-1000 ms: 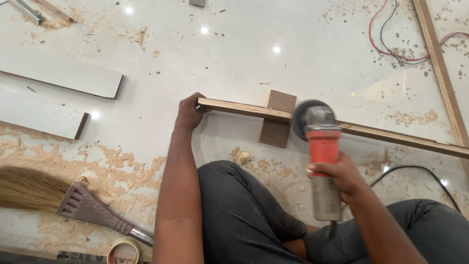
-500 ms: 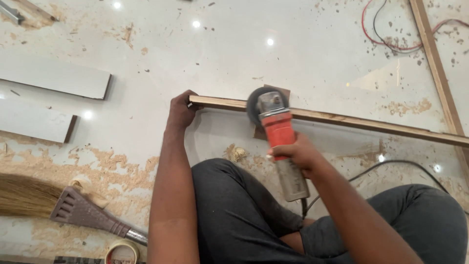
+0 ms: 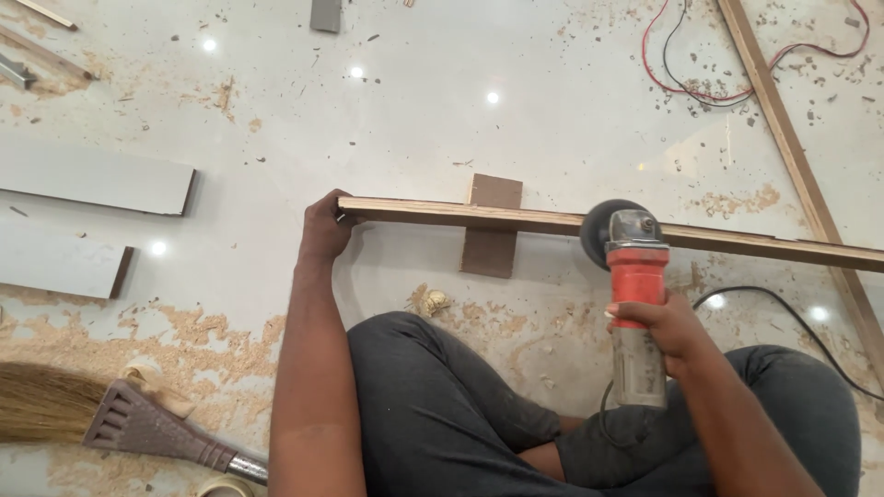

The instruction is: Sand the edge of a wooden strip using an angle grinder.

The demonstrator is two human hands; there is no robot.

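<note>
strip (image 3: 552, 221) of wood lies long across the floor (image 3: 414, 120), propped on a small brown block (image 3: 491, 241) just beyond the knees. left hand (image 3: 327, 225) has its fingers clamped on the strip's near end; right hand (image 3: 658, 327) has its fingers wrapped shut round the red and grey grinder (image 3: 635, 294), whose disc meets the strip's edge well right of the block. how much of the edge is already worked cannot be told; sawdust lies about the floor. half a second earlier the disc sat over the block, much nearer the left fingers; now it is farther right along the strip. a broom (image 3: 110, 419) lies left of the left arm.
</note>
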